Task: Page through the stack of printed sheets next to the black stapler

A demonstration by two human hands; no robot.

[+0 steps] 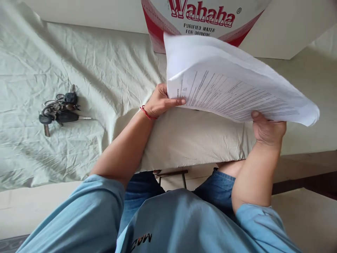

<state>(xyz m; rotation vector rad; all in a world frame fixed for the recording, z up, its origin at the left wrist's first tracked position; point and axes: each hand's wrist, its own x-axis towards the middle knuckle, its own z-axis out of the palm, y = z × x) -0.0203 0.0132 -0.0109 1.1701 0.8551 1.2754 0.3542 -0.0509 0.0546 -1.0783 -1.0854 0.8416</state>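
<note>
A sheaf of white printed papers (231, 80) is lifted off a cloth-covered surface (113, 70) and curls toward me, printed lines showing on the underside. My left hand (159, 102), with a red thread at the wrist, pinches the sheaf's near left corner. My right hand (267, 128) grips the sheaf's lower right edge from below, thumb on the paper. Both forearms reach up from my blue sleeves.
A bunch of keys with black fobs (59, 110) lies on the wrinkled pale cloth at the left. A red and white "Wahaha" water carton (202, 17) stands behind the papers. My knees in blue jeans (218, 186) sit below the cloth's near edge.
</note>
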